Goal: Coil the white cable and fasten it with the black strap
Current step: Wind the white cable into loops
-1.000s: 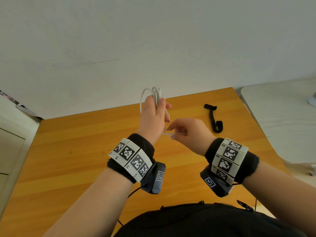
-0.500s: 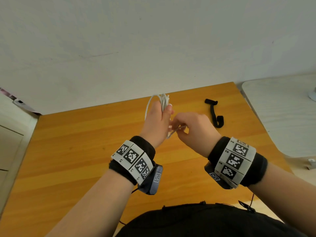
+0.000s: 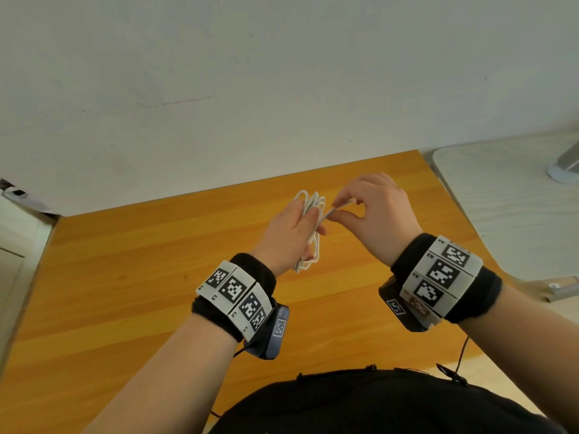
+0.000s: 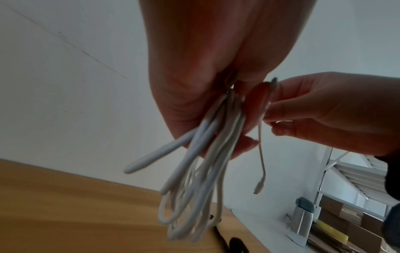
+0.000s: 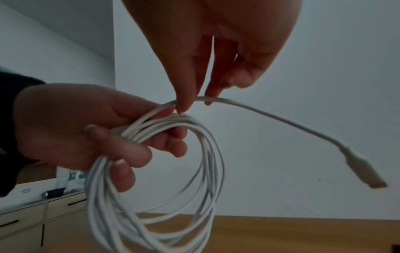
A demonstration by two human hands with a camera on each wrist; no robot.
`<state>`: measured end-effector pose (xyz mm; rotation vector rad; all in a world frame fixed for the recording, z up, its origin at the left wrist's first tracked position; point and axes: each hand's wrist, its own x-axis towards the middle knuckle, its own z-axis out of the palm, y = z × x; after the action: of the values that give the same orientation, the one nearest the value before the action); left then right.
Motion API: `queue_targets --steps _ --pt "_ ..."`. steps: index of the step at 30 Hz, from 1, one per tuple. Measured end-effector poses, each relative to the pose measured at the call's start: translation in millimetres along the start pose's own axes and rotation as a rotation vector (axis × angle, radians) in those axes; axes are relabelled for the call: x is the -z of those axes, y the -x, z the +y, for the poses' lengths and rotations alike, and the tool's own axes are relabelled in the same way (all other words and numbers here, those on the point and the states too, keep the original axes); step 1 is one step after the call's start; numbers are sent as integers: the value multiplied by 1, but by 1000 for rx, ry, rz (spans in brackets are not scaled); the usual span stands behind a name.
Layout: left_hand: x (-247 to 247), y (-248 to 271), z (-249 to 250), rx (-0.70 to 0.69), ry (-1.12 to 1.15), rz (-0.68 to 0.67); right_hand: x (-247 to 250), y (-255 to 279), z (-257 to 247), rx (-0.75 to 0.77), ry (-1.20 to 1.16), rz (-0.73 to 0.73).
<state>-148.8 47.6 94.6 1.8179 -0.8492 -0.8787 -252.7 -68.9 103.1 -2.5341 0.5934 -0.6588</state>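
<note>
Fingers (image 5: 184, 95) pinching white cable (image 5: 151, 171) end; no legible writing.

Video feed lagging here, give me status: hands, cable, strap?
Left hand grips coiled white cable. Right hand pinches the loose tail near the plug end. Black strap lies on the table, not yet applied. Nothing obstructing.

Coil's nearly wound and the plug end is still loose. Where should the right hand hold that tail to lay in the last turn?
Best kept where the right hand pinches now: on the thin cord beside the coil, from above, not out at the plug. The tail arcs free and the plug dangles, so a grip near the left hand likely steers it best.
</note>
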Motion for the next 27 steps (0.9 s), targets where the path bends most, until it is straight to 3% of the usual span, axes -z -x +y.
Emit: queue_targets --steps 8,14,18,23,27 --pt "16 7 0 80 216 -112 1 -8 -6 -126 -120 -95" --pt "28 16 -2 158 461 -175 2 -17 1 -291 -461 -399" --pt "35 19 -2 158 589 -172 -3 -15 -5 -349 -653 -507" --pt "42 18 -2 156 705 -104 -12 -11 -12 -344 -791 -488" --pt "44 17 -2 179 706 -61 -13 -12 -16 -436 -939 -434"
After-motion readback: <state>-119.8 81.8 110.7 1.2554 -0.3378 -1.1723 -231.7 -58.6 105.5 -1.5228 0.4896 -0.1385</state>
